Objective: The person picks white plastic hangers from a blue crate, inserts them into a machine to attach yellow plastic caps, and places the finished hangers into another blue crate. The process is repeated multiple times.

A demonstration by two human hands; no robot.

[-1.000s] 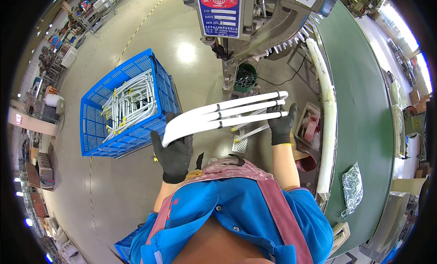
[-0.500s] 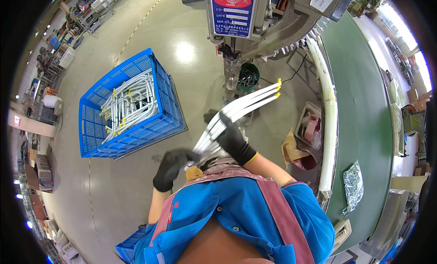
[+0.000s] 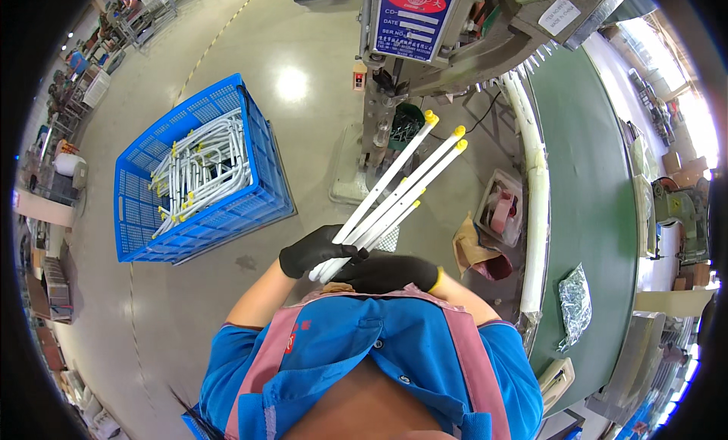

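A bundle of several white metal tubes [image 3: 389, 210] with yellow end caps slants up and right in front of my body. Around its lower part my left hand [image 3: 317, 250], in a black glove, is closed. My right hand [image 3: 390, 274], gloved in black with a yellow cuff edge, lies low beside the tubes' lower ends, close to my apron. It is blurred and its fingertips are partly behind the tubes, so its grip cannot be made out. The capped ends reach toward a floor-standing machine [image 3: 377, 125] with a blue plate on its head.
A blue plastic crate [image 3: 265, 171] full of similar white tubes [image 3: 205, 167] stands at the left. Under the machine is a green bin [image 3: 406, 129] of small metal parts. On the right runs a green-topped table [image 3: 580, 212] with a plastic bag [image 3: 575, 307]; an open box [image 3: 500, 209] sits beside it.
The bundle has turned steeper, its capped ends pointing further up. My right hand has moved down from the tubes' middle toward my body; my left hand has shifted up and right along the bundle.
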